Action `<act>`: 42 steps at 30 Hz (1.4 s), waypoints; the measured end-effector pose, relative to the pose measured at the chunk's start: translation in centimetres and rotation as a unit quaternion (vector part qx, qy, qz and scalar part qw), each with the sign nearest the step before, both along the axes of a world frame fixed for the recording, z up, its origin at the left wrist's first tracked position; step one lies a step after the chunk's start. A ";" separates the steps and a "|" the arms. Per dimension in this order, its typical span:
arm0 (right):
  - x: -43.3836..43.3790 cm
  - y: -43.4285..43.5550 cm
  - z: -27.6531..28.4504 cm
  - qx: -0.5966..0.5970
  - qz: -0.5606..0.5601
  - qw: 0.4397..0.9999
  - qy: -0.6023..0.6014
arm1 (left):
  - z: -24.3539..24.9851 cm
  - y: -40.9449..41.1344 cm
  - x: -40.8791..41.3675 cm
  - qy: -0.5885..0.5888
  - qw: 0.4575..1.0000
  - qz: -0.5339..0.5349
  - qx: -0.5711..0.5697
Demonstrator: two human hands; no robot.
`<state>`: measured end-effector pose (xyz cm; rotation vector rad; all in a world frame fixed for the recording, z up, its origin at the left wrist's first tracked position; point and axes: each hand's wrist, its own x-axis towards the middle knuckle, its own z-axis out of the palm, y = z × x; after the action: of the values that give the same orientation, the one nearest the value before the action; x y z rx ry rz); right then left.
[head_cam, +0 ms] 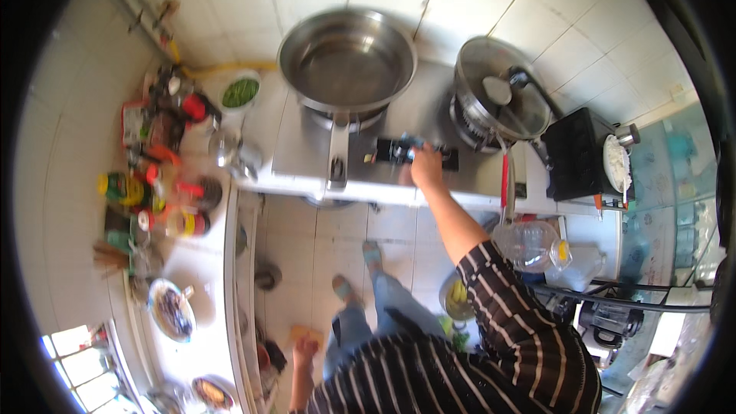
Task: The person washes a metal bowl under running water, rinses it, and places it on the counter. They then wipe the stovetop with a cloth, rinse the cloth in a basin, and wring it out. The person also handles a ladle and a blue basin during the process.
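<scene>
My right hand (pixel 426 167) reaches over the dark control panel (pixel 391 150) at the front of the steel gas stove (pixel 368 169). Its fingers are bent down at something bluish on the panel, too blurred to make out. A wide stainless steel frying pan (pixel 339 63) sits on the left burner, its handle pointing towards me, and holds no food. On the right burner is a pan with a glass lid (pixel 520 98). Low at my left side hangs my left hand (pixel 305 351), fingers curled; whether it holds anything is unclear.
Several sauce bottles (pixel 187 223), a metal pot (pixel 233 152) and a bowl of chopped greens (pixel 240 92) crowd the left counter. Right of the stove, a plate of white food (pixel 617 163) rests on a black appliance (pixel 578 152). A large plastic bottle (pixel 529 246) stands below.
</scene>
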<state>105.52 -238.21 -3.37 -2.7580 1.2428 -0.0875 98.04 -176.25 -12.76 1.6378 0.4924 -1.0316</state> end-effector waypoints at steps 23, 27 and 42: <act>11.0 9.7 1.9 0.045 -0.008 0.961 -0.272 | 2.9 2.9 -2.5 0.037 0.993 0.105 0.043; 11.2 6.8 1.8 0.040 -0.029 0.988 -0.144 | 2.3 3.3 -3.4 0.048 0.994 0.084 0.054; 9.2 6.8 -1.3 -0.023 0.088 0.963 -0.254 | 3.4 3.0 -2.0 0.031 0.996 0.076 0.045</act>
<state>114.67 -231.42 -4.71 -2.6159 0.8635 -0.7594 96.09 -173.21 -9.39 1.6235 0.7029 -0.9595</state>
